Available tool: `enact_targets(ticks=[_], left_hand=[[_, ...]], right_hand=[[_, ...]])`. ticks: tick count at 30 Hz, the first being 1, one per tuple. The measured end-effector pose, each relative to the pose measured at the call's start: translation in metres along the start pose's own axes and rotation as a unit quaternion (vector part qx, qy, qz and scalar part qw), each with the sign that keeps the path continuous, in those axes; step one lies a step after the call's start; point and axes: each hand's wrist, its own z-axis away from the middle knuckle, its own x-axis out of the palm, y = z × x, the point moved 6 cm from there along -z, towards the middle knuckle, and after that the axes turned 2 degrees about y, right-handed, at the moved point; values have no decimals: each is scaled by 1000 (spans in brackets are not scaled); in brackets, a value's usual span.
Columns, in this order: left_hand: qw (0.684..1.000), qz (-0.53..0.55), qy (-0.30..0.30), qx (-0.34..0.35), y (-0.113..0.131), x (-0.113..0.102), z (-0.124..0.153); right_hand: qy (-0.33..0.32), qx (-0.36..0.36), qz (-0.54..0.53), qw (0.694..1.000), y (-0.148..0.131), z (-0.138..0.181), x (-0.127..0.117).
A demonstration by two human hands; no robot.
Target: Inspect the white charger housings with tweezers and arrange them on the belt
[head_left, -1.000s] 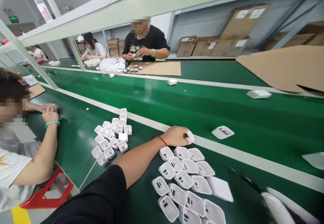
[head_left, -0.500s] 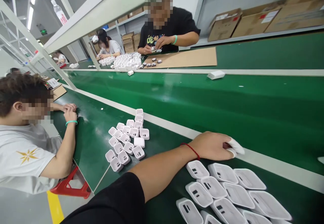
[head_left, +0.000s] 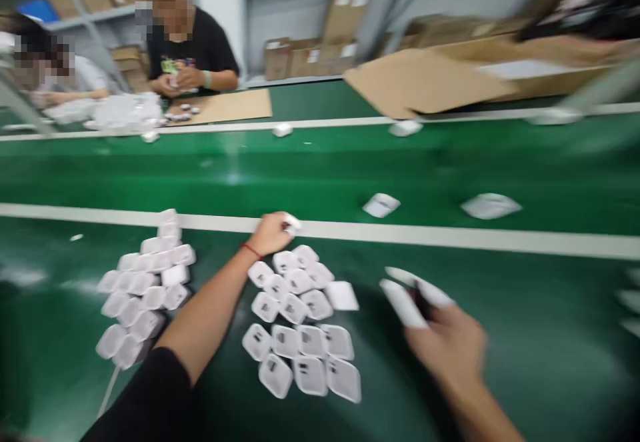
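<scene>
My left hand point(head_left: 271, 233) rests on the green bench at the white stripe point(head_left: 475, 238), fingers curled together, their tips in white finger cots. Just below it lies a cluster of several white charger housings point(head_left: 300, 325), open sides up. My right hand point(head_left: 445, 342) hovers to the right of that cluster, smeared by motion. Its two white-capped fingers point forward with something dark between them that I cannot make out.
A second heap of white housings point(head_left: 143, 289) lies to the left. Two loose white pieces point(head_left: 381, 205) point(head_left: 490, 206) sit on the green belt point(head_left: 320, 169). Across it, a person in black point(head_left: 187, 49) works over a cardboard mat point(head_left: 230, 105). Cardboard boxes point(head_left: 430, 82) stand at the back right.
The view has swung right and turned blurry. My left hand stays at the white stripe. My right hand has come into view at the lower right. The seated person on the left is out of frame.
</scene>
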Motion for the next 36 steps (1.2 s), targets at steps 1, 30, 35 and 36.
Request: enact_targets(ticks=[1,30,35,36], left_hand=[[1000,7,5,4,-2,0,-1],[998,6,53,-10,-23,-5,-16],[999,13,35,9,-20,0,-16],[999,17,30,9,-20,2,-16]], right_hand=[[28,-8,12,1000,1,0,-6],[79,4,-76,994,9,-14,-35],[119,49,-134,983,32,-15,-34],[131,60,-145,979,35,-15,-34]])
